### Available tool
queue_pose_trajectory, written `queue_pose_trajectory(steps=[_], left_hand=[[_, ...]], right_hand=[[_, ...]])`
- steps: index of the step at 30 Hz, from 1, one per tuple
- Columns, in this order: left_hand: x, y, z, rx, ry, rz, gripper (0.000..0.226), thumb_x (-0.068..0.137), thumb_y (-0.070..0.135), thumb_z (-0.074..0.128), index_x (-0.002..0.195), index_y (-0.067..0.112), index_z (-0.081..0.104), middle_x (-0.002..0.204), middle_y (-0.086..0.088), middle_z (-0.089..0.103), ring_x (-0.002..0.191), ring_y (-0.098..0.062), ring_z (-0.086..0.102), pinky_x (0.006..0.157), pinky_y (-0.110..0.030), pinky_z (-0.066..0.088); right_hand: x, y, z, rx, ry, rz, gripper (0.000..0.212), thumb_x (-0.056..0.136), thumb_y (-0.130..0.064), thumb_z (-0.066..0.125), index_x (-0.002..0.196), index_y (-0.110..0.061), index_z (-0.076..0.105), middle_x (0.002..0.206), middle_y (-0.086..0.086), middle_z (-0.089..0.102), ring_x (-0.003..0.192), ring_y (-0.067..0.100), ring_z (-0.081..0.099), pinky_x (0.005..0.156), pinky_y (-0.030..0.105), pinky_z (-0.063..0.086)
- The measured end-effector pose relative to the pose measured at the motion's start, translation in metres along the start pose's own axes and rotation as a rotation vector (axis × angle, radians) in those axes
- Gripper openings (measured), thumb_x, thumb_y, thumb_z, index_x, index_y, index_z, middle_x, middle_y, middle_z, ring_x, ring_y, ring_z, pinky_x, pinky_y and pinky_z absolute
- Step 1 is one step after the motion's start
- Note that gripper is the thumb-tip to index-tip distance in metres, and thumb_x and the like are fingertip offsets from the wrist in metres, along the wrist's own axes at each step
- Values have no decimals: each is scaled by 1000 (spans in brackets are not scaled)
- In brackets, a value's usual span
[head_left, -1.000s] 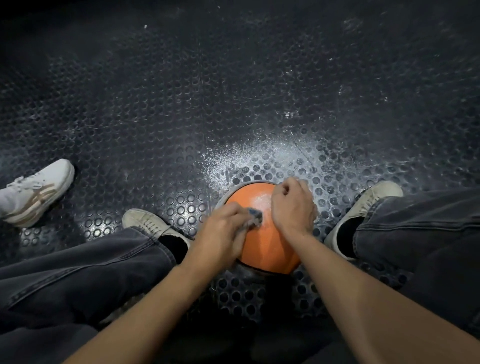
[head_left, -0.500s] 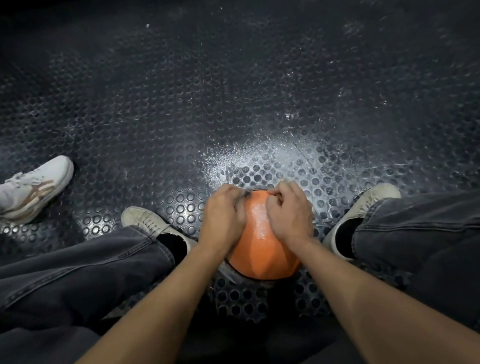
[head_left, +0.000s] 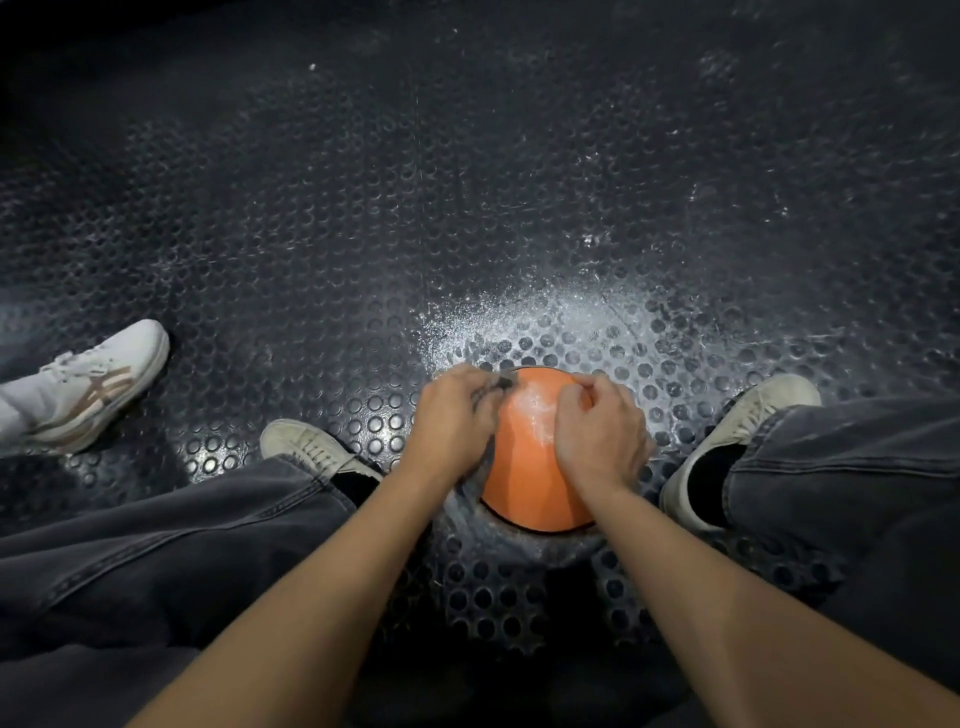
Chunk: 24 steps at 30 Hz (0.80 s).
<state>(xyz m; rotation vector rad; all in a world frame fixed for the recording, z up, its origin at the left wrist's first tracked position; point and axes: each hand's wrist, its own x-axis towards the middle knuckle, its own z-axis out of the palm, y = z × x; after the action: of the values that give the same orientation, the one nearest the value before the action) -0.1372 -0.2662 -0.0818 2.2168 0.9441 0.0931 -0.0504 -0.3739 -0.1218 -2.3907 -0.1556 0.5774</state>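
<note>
scrubbing step: left hand (head_left: 457, 415) pinches small dark pad (head_left: 501, 383) at top of orange dome (head_left: 524, 467); right hand (head_left: 597, 436) curled against dome, can't tell if it grips anything. next: drag pad through white dust (head_left: 535, 410)

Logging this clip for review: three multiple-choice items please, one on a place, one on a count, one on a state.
1. Where does the orange dome sit?
A. on a table
B. between the person's feet
C. on a lap

2. How many shoes show?
A. one
B. five
C. three

3. What is the left hand doing?
A. pinching a small dark piece on the dome
B. lying flat on the floor
C. tying a lace

Answers: B, beige shoes flank it; C, those two plus one white shoe; A, its fingers curl round the piece at the dome's far edge.
</note>
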Motion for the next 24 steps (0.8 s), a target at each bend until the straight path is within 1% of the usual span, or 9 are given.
queue_pose_trajectory(steps=[4, 7, 9, 11, 15, 17, 19, 21, 24], left_hand=[[-47, -11, -5, -88, 60, 92, 23, 91, 4, 61, 104, 19, 72, 94, 11, 61, 80, 6, 56, 71, 0, 37], [-13, -8, -2, -62, 62, -82, 18, 95, 8, 57, 101, 15, 72, 83, 11, 57, 67, 4, 50, 61, 0, 40], [13, -5, -2, -31, -36, -235, 17, 97, 14, 53, 97, 7, 68, 74, 5, 55, 57, -3, 43, 49, -3, 39], [9, -9, -1, -38, -57, -180, 16, 97, 14, 54, 98, 7, 68, 85, 1, 58, 64, -1, 46, 57, 1, 38], [-52, -23, -2, -108, 95, 35, 20, 92, 7, 61, 107, 16, 72, 97, 9, 61, 86, 4, 56, 76, -2, 39], [-34, -29, -1, -69, 89, 24, 19, 93, 8, 59, 105, 15, 73, 97, 8, 61, 82, 5, 54, 77, -5, 42], [-3, -29, 0, 34, 52, -78, 16, 95, 11, 56, 98, 10, 72, 95, 2, 61, 71, 4, 47, 72, -9, 45], [3, -24, 1, 41, 33, -124, 16, 96, 11, 54, 98, 9, 70, 98, -3, 62, 68, 2, 45, 69, -3, 41], [-40, -12, 4, -59, 97, 75, 21, 94, 6, 58, 106, 15, 72, 104, 5, 64, 87, 1, 57, 82, -7, 45]], right_hand=[[5, 4, -4, -2, -49, -47, 23, 96, -38, 44, 110, -36, 63, 115, -9, 59, 110, 17, 50, 108, 50, 35], [2, 3, -1, -33, -89, -130, 23, 97, -37, 44, 111, -33, 63, 111, -13, 56, 111, 15, 49, 106, 45, 36], [-1, 4, -1, -30, -66, -119, 23, 97, -36, 45, 110, -31, 63, 109, -12, 55, 110, 15, 49, 105, 46, 37], [1, 5, -4, -23, -27, -79, 22, 96, -35, 45, 106, -31, 63, 105, -11, 55, 104, 15, 49, 104, 48, 39], [10, 5, -7, -12, -91, -98, 21, 99, -33, 45, 106, -31, 65, 102, -11, 58, 95, 12, 51, 102, 46, 43], [10, 5, -5, -22, -135, -158, 22, 100, -34, 45, 110, -31, 65, 103, -12, 59, 96, 11, 51, 101, 44, 43], [9, 2, -3, -38, -145, -175, 22, 99, -33, 45, 109, -31, 65, 101, -12, 56, 98, 12, 49, 101, 42, 42], [8, 3, -4, -42, -97, -144, 21, 99, -34, 45, 107, -31, 64, 101, -11, 58, 99, 14, 51, 102, 44, 42], [12, 2, -5, -74, -28, -4, 22, 98, -39, 43, 105, -31, 63, 95, -8, 61, 100, 20, 56, 104, 48, 41]])
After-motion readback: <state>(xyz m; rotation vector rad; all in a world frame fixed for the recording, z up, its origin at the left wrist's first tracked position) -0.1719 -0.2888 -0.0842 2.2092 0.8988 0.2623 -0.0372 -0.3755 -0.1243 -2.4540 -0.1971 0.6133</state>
